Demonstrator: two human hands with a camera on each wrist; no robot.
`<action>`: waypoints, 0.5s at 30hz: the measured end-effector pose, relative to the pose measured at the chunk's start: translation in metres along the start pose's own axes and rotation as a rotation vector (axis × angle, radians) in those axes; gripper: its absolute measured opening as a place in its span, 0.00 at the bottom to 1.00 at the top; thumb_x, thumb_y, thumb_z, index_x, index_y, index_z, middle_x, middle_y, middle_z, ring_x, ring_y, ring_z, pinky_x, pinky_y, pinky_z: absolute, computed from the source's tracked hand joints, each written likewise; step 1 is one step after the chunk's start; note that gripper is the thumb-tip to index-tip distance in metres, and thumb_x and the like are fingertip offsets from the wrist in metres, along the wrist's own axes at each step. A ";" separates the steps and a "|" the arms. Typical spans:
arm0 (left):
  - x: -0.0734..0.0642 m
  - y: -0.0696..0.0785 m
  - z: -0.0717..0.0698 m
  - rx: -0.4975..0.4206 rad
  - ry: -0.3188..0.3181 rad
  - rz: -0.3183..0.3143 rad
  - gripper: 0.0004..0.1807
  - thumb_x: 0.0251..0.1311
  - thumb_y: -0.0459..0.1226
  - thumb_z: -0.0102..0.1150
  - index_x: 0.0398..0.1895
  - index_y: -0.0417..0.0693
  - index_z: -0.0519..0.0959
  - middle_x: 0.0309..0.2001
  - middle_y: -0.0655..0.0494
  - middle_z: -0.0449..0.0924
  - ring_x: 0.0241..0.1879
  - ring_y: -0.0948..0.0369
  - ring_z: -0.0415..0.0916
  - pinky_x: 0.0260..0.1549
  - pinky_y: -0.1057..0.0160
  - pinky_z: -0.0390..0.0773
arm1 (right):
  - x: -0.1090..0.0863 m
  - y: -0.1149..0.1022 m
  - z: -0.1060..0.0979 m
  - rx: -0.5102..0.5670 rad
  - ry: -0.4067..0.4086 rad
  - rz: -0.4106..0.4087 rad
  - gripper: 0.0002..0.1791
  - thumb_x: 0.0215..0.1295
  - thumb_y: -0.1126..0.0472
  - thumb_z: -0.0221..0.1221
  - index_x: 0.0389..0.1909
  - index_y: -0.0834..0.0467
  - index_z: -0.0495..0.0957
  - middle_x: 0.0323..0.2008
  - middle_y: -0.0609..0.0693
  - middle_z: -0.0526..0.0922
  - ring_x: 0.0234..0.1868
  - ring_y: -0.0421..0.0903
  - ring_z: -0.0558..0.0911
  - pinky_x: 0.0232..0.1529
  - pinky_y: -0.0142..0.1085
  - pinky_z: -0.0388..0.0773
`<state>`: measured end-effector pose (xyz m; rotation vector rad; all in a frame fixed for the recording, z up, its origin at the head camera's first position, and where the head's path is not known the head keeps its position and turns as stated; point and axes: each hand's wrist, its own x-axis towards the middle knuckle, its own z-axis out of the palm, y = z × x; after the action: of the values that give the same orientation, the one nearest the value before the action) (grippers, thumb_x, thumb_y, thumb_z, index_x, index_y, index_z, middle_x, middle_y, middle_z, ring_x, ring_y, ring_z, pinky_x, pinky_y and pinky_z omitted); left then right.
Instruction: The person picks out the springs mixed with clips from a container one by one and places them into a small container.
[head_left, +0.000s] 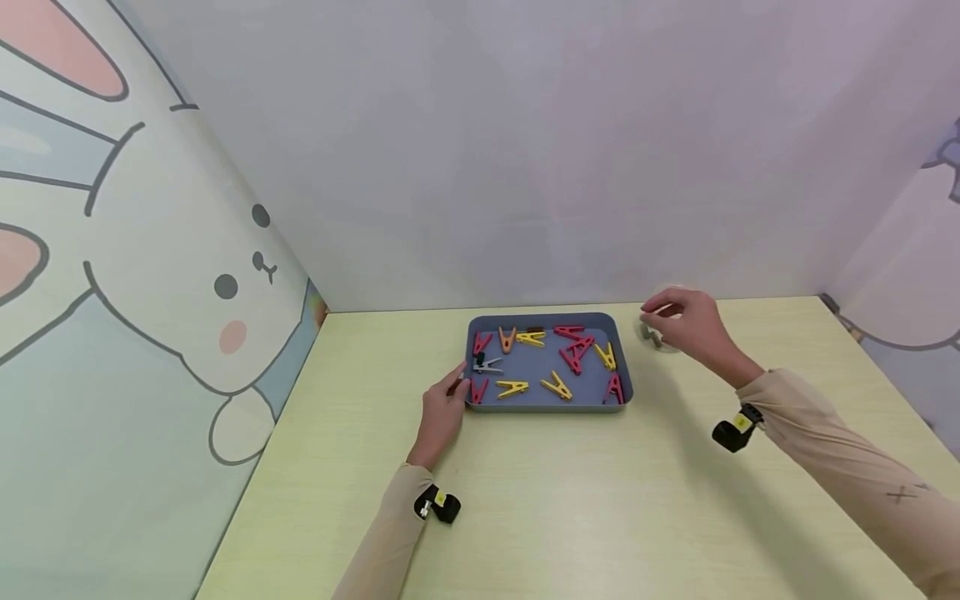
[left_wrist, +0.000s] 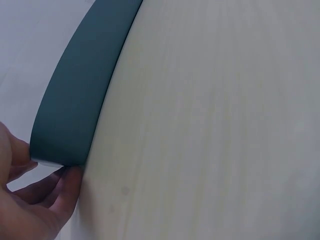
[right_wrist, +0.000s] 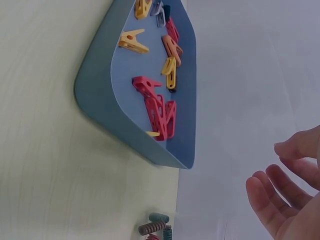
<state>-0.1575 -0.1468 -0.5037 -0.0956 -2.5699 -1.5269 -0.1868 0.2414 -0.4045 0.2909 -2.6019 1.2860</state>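
Note:
A grey-blue tray (head_left: 551,408) sits on the table and holds several plastic spring clamps, such as a yellow clamp (head_left: 513,388), an orange clamp (head_left: 507,339) and red clamps (right_wrist: 159,116). At its left end, my left hand (head_left: 441,417) grips the tray's corner with thumb and fingers. My right hand (head_left: 686,321) is raised to the right of the tray, over a see-through dish (head_left: 670,348). Its thumb and fingers (right_wrist: 290,185) are bent loosely, with a gap and nothing between them. Small coil springs (right_wrist: 151,228) in green, brown and red lie beneath.
The pale wooden table (head_left: 555,500) ends at a whitish wall (head_left: 487,167) close behind the tray. A side wall with a rabbit drawing (head_left: 172,250) stands on the left. A grey clamp with a black part (head_left: 487,366) lies at the tray's left.

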 end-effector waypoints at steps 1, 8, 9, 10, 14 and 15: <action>0.000 0.000 0.000 0.007 -0.001 0.004 0.21 0.68 0.36 0.52 0.63 0.47 0.72 0.46 0.48 0.80 0.41 0.59 0.73 0.44 0.57 0.73 | 0.000 0.000 0.001 -0.009 -0.001 -0.010 0.12 0.62 0.59 0.62 0.39 0.65 0.82 0.41 0.58 0.80 0.36 0.41 0.78 0.28 0.31 0.77; -0.002 0.001 -0.001 0.015 0.000 0.005 0.21 0.68 0.36 0.52 0.63 0.47 0.72 0.46 0.48 0.80 0.42 0.59 0.73 0.45 0.57 0.73 | 0.000 -0.005 0.007 -0.021 -0.032 -0.043 0.11 0.61 0.59 0.63 0.39 0.62 0.83 0.41 0.57 0.80 0.38 0.49 0.81 0.31 0.30 0.75; -0.002 0.001 -0.001 0.013 -0.001 0.008 0.21 0.68 0.36 0.52 0.63 0.47 0.72 0.46 0.48 0.80 0.42 0.59 0.73 0.45 0.57 0.73 | 0.000 -0.007 0.008 -0.018 -0.043 -0.042 0.11 0.61 0.58 0.63 0.39 0.62 0.82 0.41 0.57 0.80 0.38 0.50 0.81 0.31 0.30 0.76; -0.002 0.002 -0.001 0.011 -0.002 0.009 0.21 0.68 0.37 0.52 0.64 0.47 0.72 0.46 0.48 0.80 0.42 0.58 0.73 0.44 0.57 0.73 | 0.000 -0.008 0.009 -0.009 -0.050 -0.037 0.12 0.61 0.58 0.63 0.40 0.63 0.82 0.42 0.58 0.80 0.39 0.52 0.81 0.31 0.30 0.76; -0.001 0.001 -0.001 0.007 -0.007 0.008 0.21 0.68 0.38 0.52 0.64 0.47 0.72 0.46 0.49 0.80 0.41 0.59 0.73 0.43 0.59 0.73 | 0.000 -0.011 0.012 0.017 -0.090 -0.028 0.14 0.61 0.58 0.64 0.42 0.64 0.81 0.43 0.59 0.79 0.39 0.55 0.81 0.31 0.31 0.77; -0.001 0.001 -0.001 0.009 -0.007 0.006 0.21 0.68 0.38 0.52 0.64 0.47 0.72 0.46 0.49 0.80 0.41 0.60 0.73 0.43 0.59 0.73 | 0.000 -0.011 0.013 0.025 -0.099 -0.026 0.14 0.61 0.58 0.64 0.42 0.64 0.81 0.44 0.59 0.79 0.39 0.55 0.81 0.30 0.32 0.77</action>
<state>-0.1562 -0.1471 -0.5029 -0.1080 -2.5793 -1.5159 -0.1853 0.2239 -0.4040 0.4012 -2.6555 1.3283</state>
